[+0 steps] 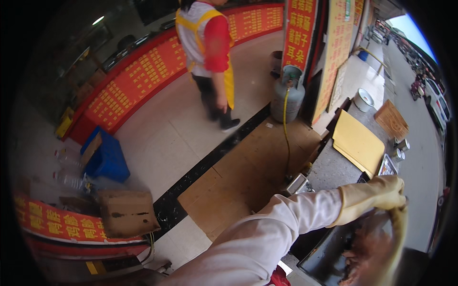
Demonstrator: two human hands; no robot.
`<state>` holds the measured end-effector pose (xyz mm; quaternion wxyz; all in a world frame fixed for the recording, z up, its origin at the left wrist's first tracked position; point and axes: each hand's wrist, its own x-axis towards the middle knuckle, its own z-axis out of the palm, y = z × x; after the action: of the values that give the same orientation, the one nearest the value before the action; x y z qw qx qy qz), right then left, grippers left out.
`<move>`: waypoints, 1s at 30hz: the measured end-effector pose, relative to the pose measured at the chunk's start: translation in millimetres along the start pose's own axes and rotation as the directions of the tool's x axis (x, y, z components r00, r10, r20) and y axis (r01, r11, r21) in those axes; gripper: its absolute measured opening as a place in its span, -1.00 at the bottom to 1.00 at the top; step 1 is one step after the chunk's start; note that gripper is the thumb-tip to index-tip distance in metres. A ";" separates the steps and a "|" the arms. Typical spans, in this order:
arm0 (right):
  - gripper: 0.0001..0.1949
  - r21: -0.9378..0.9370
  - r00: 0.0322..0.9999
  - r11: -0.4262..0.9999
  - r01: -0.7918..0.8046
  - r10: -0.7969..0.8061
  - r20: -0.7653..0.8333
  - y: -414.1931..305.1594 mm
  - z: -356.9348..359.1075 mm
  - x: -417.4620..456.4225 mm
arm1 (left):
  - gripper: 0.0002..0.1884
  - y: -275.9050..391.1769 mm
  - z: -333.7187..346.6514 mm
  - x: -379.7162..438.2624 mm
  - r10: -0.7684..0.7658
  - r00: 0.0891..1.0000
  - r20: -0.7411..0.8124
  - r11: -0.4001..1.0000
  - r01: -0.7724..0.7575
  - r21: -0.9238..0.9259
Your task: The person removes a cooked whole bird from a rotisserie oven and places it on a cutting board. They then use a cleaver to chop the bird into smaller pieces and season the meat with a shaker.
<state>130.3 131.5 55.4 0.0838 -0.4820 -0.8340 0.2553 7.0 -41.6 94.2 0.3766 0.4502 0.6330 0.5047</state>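
My left hand [388, 193], in a cream rubber glove below a white sleeve, reaches over the counter with curled fingers. What it may hold cannot be made out. Close beside it, my right hand [398, 218], in a like glove, is blurred and its fingers are not clear. Beneath both hands a black tray [322, 252] holds a blurred heap of reddish-brown food, seemingly meat [368, 250]. Just beyond my left hand are a small metal tray [387, 166] and a yellow board [357, 139] on the grey counter [327, 162].
Cans [402, 145], a cardboard box [391, 119] and a white pot [364, 99] stand along the counter. A gas cylinder [288, 94] with a yellow hose stands on the floor. Another person [211, 53] in a yellow apron is farther off. A blue crate [105, 153] lies left.
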 end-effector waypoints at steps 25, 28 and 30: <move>-0.34 0.705 0.774 0.693 0.148 0.362 -0.519 310.1 -112.1 -256.3 | -0.53 -19.7 111.1 -32.1 0.110 0.940 -0.322 0.975 -0.166 -0.151; -0.32 0.845 0.832 0.534 -0.007 0.472 -0.292 314.7 -123.0 -271.3 | -0.54 -24.4 82.7 -46.9 -0.076 0.904 -0.420 0.991 0.022 -0.130; -0.37 0.863 0.872 0.485 -0.139 0.473 -0.126 303.4 -113.2 -263.0 | -0.52 -41.3 93.8 -39.6 -0.281 0.890 -0.360 0.926 0.154 -0.343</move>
<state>542.0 70.8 26.5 0.3999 -0.5630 -0.4804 0.5407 98.8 -54.6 35.3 0.3581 0.1981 0.6581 0.6321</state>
